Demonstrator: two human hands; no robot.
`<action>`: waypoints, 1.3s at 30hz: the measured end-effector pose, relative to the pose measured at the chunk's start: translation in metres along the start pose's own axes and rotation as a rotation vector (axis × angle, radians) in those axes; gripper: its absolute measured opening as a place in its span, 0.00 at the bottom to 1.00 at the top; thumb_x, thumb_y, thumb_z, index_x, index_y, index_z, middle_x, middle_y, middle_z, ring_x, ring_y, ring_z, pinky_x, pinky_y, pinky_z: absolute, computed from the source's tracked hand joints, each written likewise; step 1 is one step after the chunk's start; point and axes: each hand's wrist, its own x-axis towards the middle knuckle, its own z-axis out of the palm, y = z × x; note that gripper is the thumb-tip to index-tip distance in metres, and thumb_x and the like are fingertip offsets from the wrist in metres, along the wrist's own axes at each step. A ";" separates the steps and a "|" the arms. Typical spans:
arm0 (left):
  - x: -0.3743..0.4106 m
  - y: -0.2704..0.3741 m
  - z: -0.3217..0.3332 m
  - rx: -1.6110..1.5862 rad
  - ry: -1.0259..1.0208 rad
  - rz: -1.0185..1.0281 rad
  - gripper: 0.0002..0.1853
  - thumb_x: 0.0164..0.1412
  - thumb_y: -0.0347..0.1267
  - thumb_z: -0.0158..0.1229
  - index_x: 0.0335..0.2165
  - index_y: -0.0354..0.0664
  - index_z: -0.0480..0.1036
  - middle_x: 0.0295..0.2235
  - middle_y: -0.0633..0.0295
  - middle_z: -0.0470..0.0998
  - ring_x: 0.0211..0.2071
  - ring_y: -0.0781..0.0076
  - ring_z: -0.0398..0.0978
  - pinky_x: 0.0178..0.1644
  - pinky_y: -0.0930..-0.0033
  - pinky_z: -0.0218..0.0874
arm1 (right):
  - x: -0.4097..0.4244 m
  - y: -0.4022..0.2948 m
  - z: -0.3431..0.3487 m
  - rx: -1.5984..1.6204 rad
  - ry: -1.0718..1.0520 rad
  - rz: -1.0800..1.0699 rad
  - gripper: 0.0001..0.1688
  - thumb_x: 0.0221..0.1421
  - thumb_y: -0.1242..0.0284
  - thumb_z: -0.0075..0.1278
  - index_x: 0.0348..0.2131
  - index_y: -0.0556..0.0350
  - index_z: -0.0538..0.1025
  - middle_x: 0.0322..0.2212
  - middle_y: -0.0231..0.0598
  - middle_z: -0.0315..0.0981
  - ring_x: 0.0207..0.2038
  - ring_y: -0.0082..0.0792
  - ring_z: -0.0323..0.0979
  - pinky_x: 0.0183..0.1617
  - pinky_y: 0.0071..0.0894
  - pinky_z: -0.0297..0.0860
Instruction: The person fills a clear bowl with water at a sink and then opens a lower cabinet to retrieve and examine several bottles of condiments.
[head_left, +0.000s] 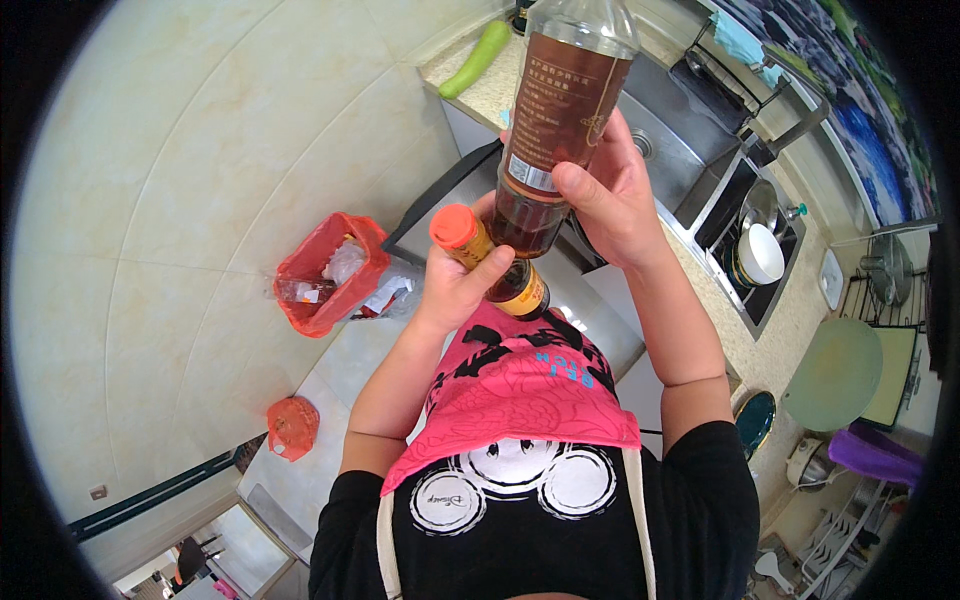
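Observation:
My right hand (619, 191) grips a large clear plastic bottle (559, 120) with a brown printed label, its thumb along the label's lower edge. Some dark liquid sits in the bottom of this bottle, and its top runs out of view. Lower and to the left, my left hand (461, 281) is closed around a smaller bottle (517, 289) of dark liquid with a yellow label and a red cap. This smaller one is tilted, cap to the upper left. The two bottles overlap in view; whether they touch I cannot tell.
A bin with a red bag (330, 277) stands left of my hands, and a tied red bag (292, 429) lies on the floor. A green gourd (476, 60) rests on the counter. On the right are a steel sink (660, 112), a white bowl (761, 253) and a round green board (834, 375).

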 end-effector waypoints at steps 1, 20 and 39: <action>-0.001 0.000 -0.001 0.014 0.012 0.002 0.30 0.57 0.29 0.58 0.55 0.29 0.57 0.50 0.56 0.69 0.51 0.69 0.67 0.56 0.65 0.57 | 0.000 0.001 0.001 -0.005 -0.002 -0.004 0.42 0.50 0.64 0.59 0.57 0.56 0.55 0.50 0.47 0.64 0.52 0.43 0.67 0.56 0.45 0.64; -0.006 -0.010 -0.011 0.136 0.011 0.030 0.31 0.57 0.28 0.59 0.56 0.29 0.57 0.50 0.55 0.69 0.51 0.69 0.67 0.56 0.65 0.57 | 0.007 -0.003 0.031 -0.182 0.171 0.057 0.48 0.37 0.77 0.68 0.54 0.61 0.58 0.45 0.39 0.66 0.47 0.28 0.68 0.51 0.31 0.67; 0.009 -0.001 -0.019 -0.099 0.062 -0.042 0.29 0.57 0.35 0.58 0.52 0.29 0.61 0.46 0.57 0.71 0.47 0.69 0.70 0.53 0.65 0.60 | 0.018 -0.002 0.012 0.170 -0.005 0.250 0.34 0.60 0.67 0.45 0.60 0.59 0.53 0.51 0.40 0.63 0.52 0.30 0.65 0.54 0.33 0.63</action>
